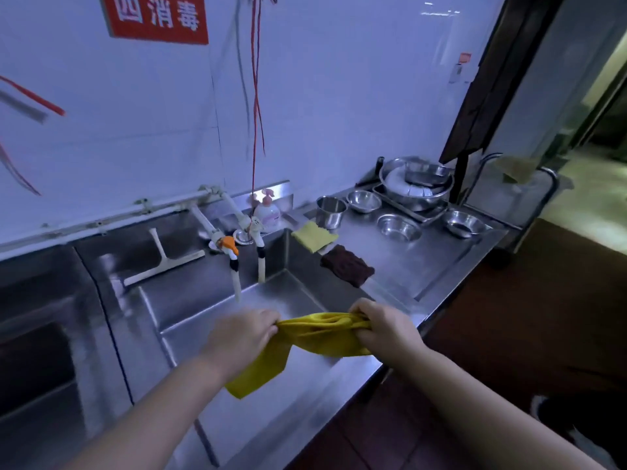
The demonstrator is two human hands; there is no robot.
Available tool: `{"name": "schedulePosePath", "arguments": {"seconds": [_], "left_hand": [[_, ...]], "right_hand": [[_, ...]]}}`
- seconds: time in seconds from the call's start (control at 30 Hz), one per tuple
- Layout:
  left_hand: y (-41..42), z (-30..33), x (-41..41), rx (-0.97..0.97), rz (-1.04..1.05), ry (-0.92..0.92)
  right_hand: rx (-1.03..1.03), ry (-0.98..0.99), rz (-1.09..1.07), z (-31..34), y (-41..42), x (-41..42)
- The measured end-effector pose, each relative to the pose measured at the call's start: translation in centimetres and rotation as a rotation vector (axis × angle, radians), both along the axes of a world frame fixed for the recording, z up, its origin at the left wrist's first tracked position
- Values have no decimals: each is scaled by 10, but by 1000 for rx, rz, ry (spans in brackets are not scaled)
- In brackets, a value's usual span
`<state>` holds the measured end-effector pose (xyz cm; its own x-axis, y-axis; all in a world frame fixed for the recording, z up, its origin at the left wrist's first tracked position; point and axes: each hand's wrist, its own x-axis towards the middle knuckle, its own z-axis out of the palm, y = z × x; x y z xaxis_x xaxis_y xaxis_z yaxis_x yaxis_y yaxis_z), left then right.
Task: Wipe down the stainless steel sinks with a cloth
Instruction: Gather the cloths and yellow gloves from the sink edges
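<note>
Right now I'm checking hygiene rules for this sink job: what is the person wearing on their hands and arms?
Nothing that shows. The left hand and right hand are bare, with no gloves, and no rings, watch or bracelets are visible. Both forearms are uncovered as far as the bottom edge of the picture; no sleeve or cuff comes into view.

The cloth [319,337] is mustard yellow, the sponge [315,236] a paler yellow, the rag [346,265] beside it dark brown. Red sign [156,18] with white characters, orange tap handle [228,244], pinkish soap bottle [266,212], silvery steel sink [271,293].
</note>
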<state>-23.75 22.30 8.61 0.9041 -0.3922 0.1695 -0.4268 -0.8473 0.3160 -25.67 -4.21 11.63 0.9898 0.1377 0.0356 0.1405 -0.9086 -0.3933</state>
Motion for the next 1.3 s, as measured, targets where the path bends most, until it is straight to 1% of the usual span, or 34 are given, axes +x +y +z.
{"name": "schedulePosePath", "arguments": {"seconds": [0.17, 0.23, 0.37, 0.47, 0.57, 0.63, 0.73, 0.8, 0.9, 1.07, 1.17, 1.3], "left_hand": [[-27, 27, 32, 66, 244, -194], [-24, 42, 48, 142, 288, -250], [-10, 87, 84, 352, 301, -363], [2, 112, 120, 391, 420, -358], [21, 119, 175, 406, 584, -329], [32, 122, 208, 430, 632, -306], [46, 119, 259, 309, 642, -338], [53, 113, 293, 185, 604, -308], [60, 97, 341, 26, 506, -182], [53, 69, 396, -234, 364, -42], [45, 57, 418, -417, 338, 129], [37, 45, 431, -560, 317, 330]], "right_hand": [[17, -63, 157, 20, -23, 72], [39, -83, 221, 28, -18, 99], [84, -97, 301, 42, 6, 148], [140, -118, 321, 53, 31, 187], [147, -143, 311, 61, 57, 227], [179, -137, 294, 64, 72, 253], [233, -110, 272, 62, 89, 294], [269, -93, 227, 55, 96, 321], [332, -56, 146, 40, 100, 353], [375, -8, 75, 16, 89, 386], [407, 16, 28, 4, 81, 397], [425, 50, -1, -10, 74, 408]]}}
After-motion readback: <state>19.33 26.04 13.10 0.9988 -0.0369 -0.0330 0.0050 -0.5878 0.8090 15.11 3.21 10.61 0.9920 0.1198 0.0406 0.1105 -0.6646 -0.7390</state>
